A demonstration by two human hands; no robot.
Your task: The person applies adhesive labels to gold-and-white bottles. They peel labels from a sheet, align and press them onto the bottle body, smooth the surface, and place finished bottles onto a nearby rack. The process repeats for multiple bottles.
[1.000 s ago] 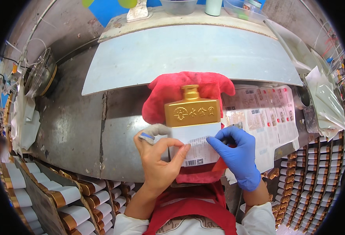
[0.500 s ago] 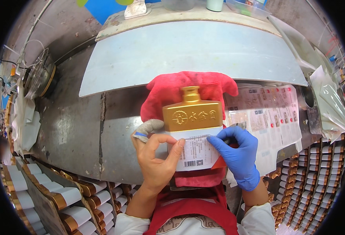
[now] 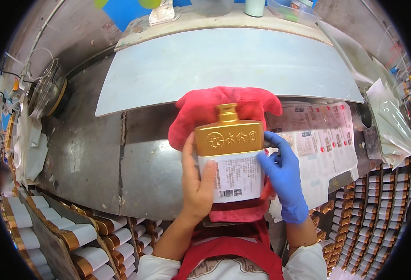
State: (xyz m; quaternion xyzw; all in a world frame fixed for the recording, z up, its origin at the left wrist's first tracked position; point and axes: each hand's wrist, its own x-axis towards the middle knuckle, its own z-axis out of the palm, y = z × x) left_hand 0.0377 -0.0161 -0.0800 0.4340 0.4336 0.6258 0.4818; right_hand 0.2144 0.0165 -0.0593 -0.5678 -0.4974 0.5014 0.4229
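A flat flask-shaped bottle (image 3: 231, 140), gold above and white below, lies face up with its neck pointing away from me. Fine print, a barcode and a square code show on its white lower part, apparently a label (image 3: 237, 175). My left hand (image 3: 197, 184) grips the bottle's left side, thumb on the white face and fingers along the edge. On the right side my right hand (image 3: 282, 175), in a blue glove, holds it the same way, thumb near the gold-white border. Beneath the bottle is a bunched red cloth (image 3: 191, 112).
Printed label sheets (image 3: 327, 135) lie to the right on the grey metal table (image 3: 79, 154). A pale board (image 3: 229, 65) spans the back. Racks of gold-and-white bottles stand at lower left (image 3: 74, 233) and lower right (image 3: 373, 210). Clear plastic film (image 3: 387, 116) lies at far right.
Both hands have left the printed label's upper edge, where they were pinching. They have moved outward and now clasp the bottle's two sides. The bottle stays almost in place.
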